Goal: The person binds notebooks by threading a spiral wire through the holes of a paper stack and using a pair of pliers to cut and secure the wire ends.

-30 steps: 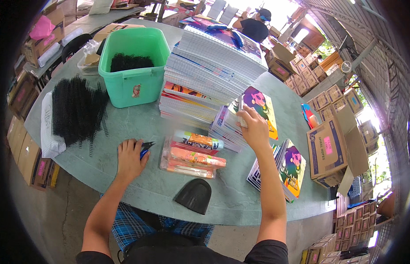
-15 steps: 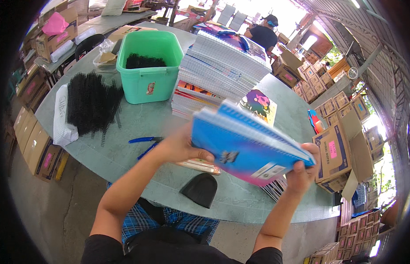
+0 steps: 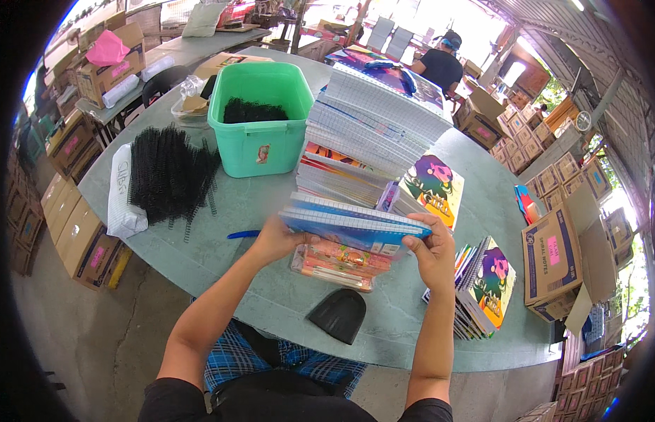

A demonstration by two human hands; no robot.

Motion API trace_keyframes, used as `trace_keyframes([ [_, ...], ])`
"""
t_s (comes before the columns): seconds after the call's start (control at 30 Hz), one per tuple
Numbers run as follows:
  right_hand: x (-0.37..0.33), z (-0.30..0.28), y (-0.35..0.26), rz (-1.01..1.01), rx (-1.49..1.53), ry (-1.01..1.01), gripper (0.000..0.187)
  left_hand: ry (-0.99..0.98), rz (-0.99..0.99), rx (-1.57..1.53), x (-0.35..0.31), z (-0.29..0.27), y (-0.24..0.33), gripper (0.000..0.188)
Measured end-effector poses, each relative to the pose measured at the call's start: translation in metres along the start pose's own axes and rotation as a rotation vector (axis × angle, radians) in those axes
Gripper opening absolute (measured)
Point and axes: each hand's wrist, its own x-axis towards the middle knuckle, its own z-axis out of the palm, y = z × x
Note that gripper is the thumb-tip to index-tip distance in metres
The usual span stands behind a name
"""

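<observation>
Between both hands I hold a few thin blue-covered notebooks [image 3: 370, 238] nearly edge-on, their gridded pages facing up. My left hand [image 3: 277, 240] is closed on their left end. My right hand [image 3: 433, 247] pinches their right end, thumb on the near cover. Just beyond rises a tall pile of gridded sheets and covers [image 3: 384, 119]. Below the notebooks lie orange-patterned packs [image 3: 345, 267], partly hidden, and a black rounded flat piece [image 3: 338, 315]. A blue handle [image 3: 243, 234] pokes out beside my left hand. Right of my right hand sits a stack of spiral notebooks [image 3: 488, 285] with colourful covers.
A green bin [image 3: 263, 150] holds black coils; a heap of black spiral coils [image 3: 167, 176] lies left of it beside a white wrapped bundle [image 3: 125, 197]. An open carton [image 3: 552, 260] stands at the right edge. Another person [image 3: 440, 67] is beyond the table.
The blue notebooks have tipped from showing their cover to nearly edge-on and moved left and slightly lower. The spiral notebook stack on the right is now uncovered. The view has shifted slightly.
</observation>
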Motion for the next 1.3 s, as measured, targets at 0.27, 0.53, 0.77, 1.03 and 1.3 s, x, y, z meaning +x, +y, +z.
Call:
trace_keyframes([
  [0.27, -0.015, 0.039, 0.075, -0.037, 0.267, 0.325, 0.085, 0.139, 0.053, -0.36, 0.003, 0.008, 0.009, 0.067],
  [0.53, -0.003, 0.034, 0.075, 0.035, 0.202, 0.533, 0.035, 0.133, -0.076, 0.336, 0.002, -0.023, 0.034, 0.051],
  [0.77, 0.023, 0.048, 0.065, 0.096, 0.306, 0.57, 0.018, 0.649, -0.1, 1.235, 0.024, -0.153, -0.029, 0.027],
  [1.03, 0.005, 0.041, 0.065, 0.065, 0.183, 0.524, 0.018, 0.766, -0.321, 1.267, 0.05, -0.177, -0.053, 0.02],
  [1.3, 0.024, 0.065, -0.001, -0.418, -0.735, 0.33, 0.029, 0.922, 0.406, 0.928, 0.015, -0.173, 0.072, 0.019],
])
